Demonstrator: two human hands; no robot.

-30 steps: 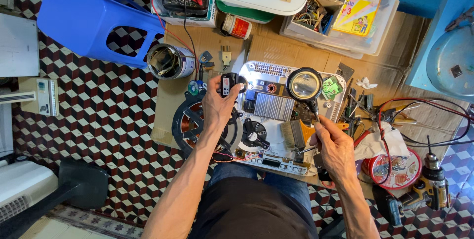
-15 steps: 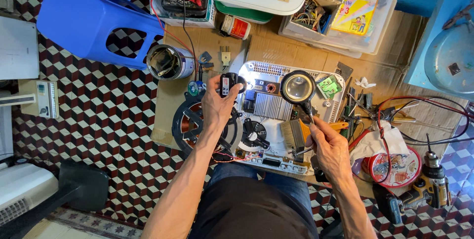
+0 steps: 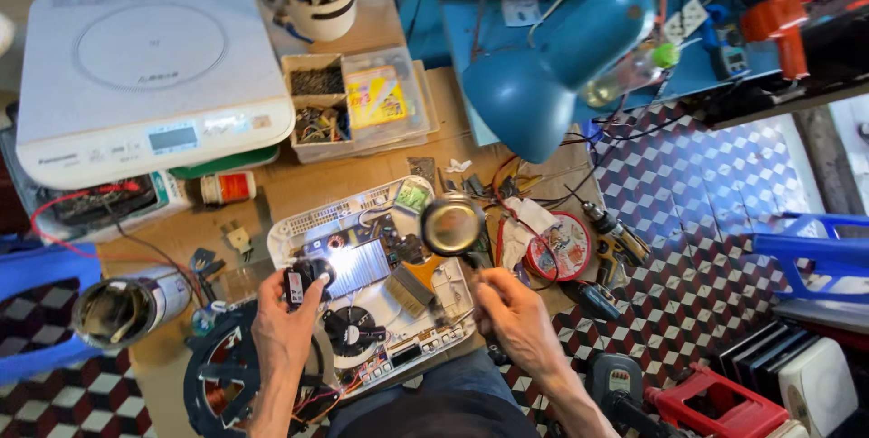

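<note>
White induction cooktop (image 3: 145, 76), blue desk lamp (image 3: 552, 71), and probably screws in a clear parts box (image 3: 358, 103).

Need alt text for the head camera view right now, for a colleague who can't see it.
Seen from above, a left hand shines a small black flashlight onto an opened appliance circuit board while the right hand holds a magnifying glass over it. Around them are a white induction cooker, parts boxes and a blue desk lamp.

A blue desk lamp (image 3: 543, 67) leans over a cardboard-covered floor area. Right of the lamp, checkered red, black and white floor tiles (image 3: 724, 185) show. Beyond the lamp stands a blue table (image 3: 471, 31).
</note>
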